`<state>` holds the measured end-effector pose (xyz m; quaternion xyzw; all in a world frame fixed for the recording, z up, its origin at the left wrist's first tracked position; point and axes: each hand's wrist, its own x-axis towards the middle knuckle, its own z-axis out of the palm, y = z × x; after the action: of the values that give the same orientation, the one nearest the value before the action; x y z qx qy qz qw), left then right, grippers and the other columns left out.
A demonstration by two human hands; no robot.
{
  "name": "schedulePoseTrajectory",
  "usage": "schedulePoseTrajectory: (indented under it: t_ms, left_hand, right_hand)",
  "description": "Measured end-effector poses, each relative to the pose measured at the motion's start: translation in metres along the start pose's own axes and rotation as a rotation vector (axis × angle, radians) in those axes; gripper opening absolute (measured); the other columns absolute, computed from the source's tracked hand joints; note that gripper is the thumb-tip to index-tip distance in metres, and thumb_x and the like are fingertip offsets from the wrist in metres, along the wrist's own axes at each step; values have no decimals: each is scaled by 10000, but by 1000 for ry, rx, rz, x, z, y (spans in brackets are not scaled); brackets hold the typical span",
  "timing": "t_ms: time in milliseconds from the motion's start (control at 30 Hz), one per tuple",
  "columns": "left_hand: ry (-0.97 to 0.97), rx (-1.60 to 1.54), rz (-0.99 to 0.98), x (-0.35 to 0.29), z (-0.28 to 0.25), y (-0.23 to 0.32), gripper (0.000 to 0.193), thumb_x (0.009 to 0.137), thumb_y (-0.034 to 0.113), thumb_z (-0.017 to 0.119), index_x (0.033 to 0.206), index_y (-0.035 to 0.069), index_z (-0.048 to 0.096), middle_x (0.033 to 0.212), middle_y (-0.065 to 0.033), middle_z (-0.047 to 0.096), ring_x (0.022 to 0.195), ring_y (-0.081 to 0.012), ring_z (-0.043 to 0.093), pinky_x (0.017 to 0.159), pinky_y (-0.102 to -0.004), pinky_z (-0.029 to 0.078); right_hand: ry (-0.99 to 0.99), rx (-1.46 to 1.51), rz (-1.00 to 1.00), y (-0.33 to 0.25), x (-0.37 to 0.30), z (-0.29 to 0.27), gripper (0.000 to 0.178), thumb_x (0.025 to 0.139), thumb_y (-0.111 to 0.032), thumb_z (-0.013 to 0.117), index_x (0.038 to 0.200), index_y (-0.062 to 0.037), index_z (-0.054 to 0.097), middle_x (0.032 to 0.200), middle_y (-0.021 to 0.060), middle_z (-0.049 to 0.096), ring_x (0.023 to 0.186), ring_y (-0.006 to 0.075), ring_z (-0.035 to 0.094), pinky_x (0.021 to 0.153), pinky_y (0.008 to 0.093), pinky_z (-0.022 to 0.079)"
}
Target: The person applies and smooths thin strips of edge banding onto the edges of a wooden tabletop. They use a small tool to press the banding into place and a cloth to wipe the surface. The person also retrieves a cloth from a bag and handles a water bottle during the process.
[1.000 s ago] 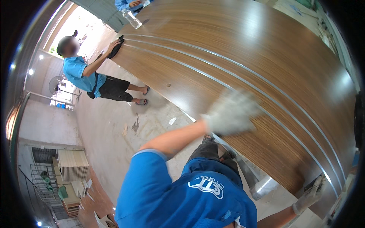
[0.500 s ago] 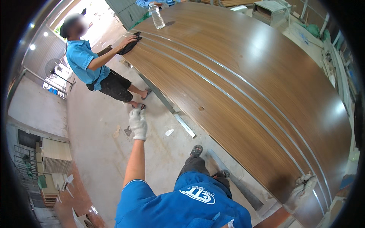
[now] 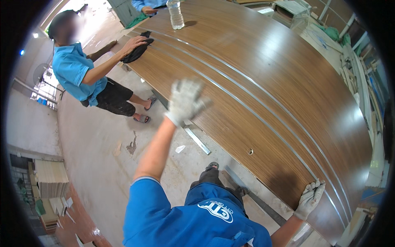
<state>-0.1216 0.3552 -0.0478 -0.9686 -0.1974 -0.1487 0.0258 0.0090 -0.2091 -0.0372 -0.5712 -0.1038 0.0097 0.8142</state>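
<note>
A long wood-grain panel [image 3: 230, 119] with several silvery strips along it lies before me. Over its near edge, toward the far left end, I hold out my gloved left hand [image 3: 186, 101]. It is slightly blurred, fingers spread, and nothing shows in it. My gloved right hand [image 3: 310, 199] rests at the right end, beside the silvery strips [image 3: 284, 142], with fingers curled. Whatever it may hold is hidden. Between my hands a small, round, ring-like thing [image 3: 250, 151] shows on the panel; I cannot tell what it is.
At the panel's far left, a co-worker in a light blue shirt [image 3: 76, 70] has a hand on a black cloth [image 3: 140, 47]. A clear plastic bottle [image 3: 175, 15] stands nearby, and another person's sleeve [image 3: 144, 5] shows behind. Metal bars [image 3: 197, 140] lie below the near edge. Stacked boards [image 3: 51, 177] stand left.
My left hand has swung right, from above the floor to over the panel's edge, and opened. The round thing shows closer to my right hand. The view has shifted slightly.
</note>
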Motion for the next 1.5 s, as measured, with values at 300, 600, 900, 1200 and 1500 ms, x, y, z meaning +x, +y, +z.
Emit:
schedulePoseTrajectory:
  t_ms: [300, 600, 900, 1200, 1500]
  left_hand:
    - [89, -175, 301, 92, 38, 69, 840, 952, 697, 499, 1474, 39, 503, 1537, -232, 468, 1468, -419, 373, 1228, -583, 218]
    - [-80, -652, 1006, 19, -18, 199, 879, 882, 703, 552, 1421, 9, 542, 1503, -205, 503, 1439, -388, 419, 1246, -551, 234]
    - [-15, -783, 973, 17, -8, 207, 862, 819, 663, 661, 1379, 12, 589, 1439, -181, 541, 1386, -378, 439, 1231, -561, 250]
    - [0, -688, 751, 12, -8, 170, 822, 853, 639, 668, 1445, 80, 559, 1510, -159, 523, 1432, -344, 445, 1244, -566, 220]
    - [107, 61, -174, 0, -6, -55, 808, 955, 664, 543, 1486, 55, 514, 1525, -225, 498, 1453, -401, 410, 1217, -564, 241]
  right_hand:
    - [208, -313, -122, 4, -1, 19, 268, 1113, -225, 489, 1283, -22, 533, 967, 25, 561, 800, 96, 495, 712, 247, 434]
    - [236, -395, -155, -3, 4, 24, 276, 1099, -194, 477, 1232, 40, 537, 816, 36, 529, 741, 112, 478, 677, 265, 423]
    - [343, -430, -90, -8, 7, 32, 206, 1118, -202, 452, 1131, -12, 529, 817, 11, 479, 735, 99, 445, 663, 256, 381]
    - [306, -479, -109, -8, 6, 16, 273, 1121, -198, 455, 1269, 21, 523, 830, 31, 520, 728, 104, 458, 637, 266, 388]
    - [317, -433, -77, -5, 6, 21, 292, 1121, -213, 465, 1306, 6, 517, 879, 19, 554, 763, 91, 500, 670, 259, 428]
